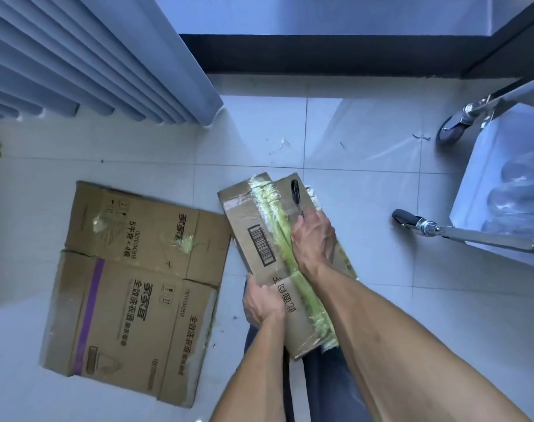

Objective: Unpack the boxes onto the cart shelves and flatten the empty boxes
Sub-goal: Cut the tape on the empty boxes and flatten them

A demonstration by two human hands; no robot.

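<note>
A brown cardboard box (259, 239) with a barcode and a strip of greenish clear tape along its seam lies tilted in front of me, above my lap. My left hand (261, 303) grips its near left edge. My right hand (313, 239) is curled round a black-handled tool whose handle (296, 191) sticks out beyond the fingers, and the hand rests on the taped seam. A larger box (131, 287) lies flattened on the floor to the left. The cart (485, 184) stands at the right, with clear-wrapped items on its low shelf.
White floor tiles (366, 178) carry small scraps of tape. A pleated curtain (86, 62) hangs at the upper left and a dark window sill (320, 53) runs across the top. Two cart castors (409, 219) stand near the box on the right.
</note>
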